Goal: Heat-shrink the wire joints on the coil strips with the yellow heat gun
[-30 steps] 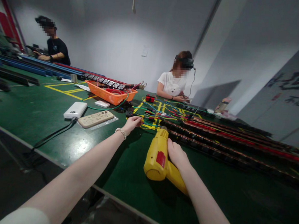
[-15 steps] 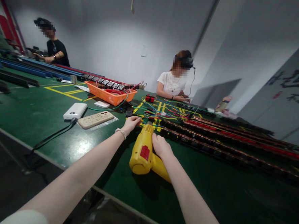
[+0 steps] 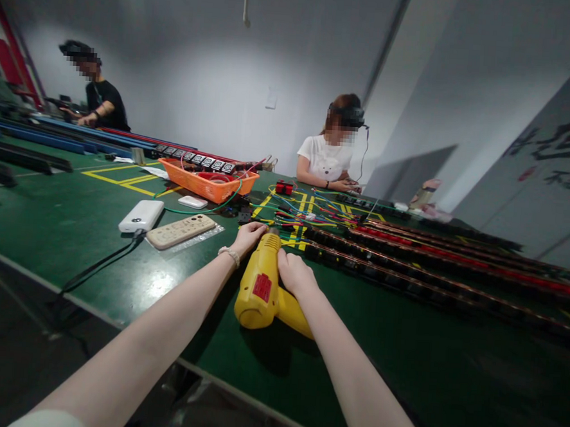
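The yellow heat gun (image 3: 257, 286), with a red label on its body, points away from me toward a bundle of thin coloured wires (image 3: 289, 217). My right hand (image 3: 297, 273) is closed at the gun's right side by the handle; the gun hides its fingertips. Left of the nozzle, my left hand (image 3: 247, 238) has its fingers pinched together near the wire ends. What lies between those fingers is too small and partly hidden to make out. A beaded bracelet is on my left wrist.
An orange basket (image 3: 171, 175) stands beyond my left hand. Nearer are a white power bank (image 3: 141, 217) and a phone in a beige case (image 3: 180, 231). Long black strips (image 3: 373, 264) run along the right. Two co-workers (image 3: 324, 155) are across the table.
The heat gun and my right hand have shifted left together, bringing the nozzle close to my left fingertips. My left hand has barely moved.
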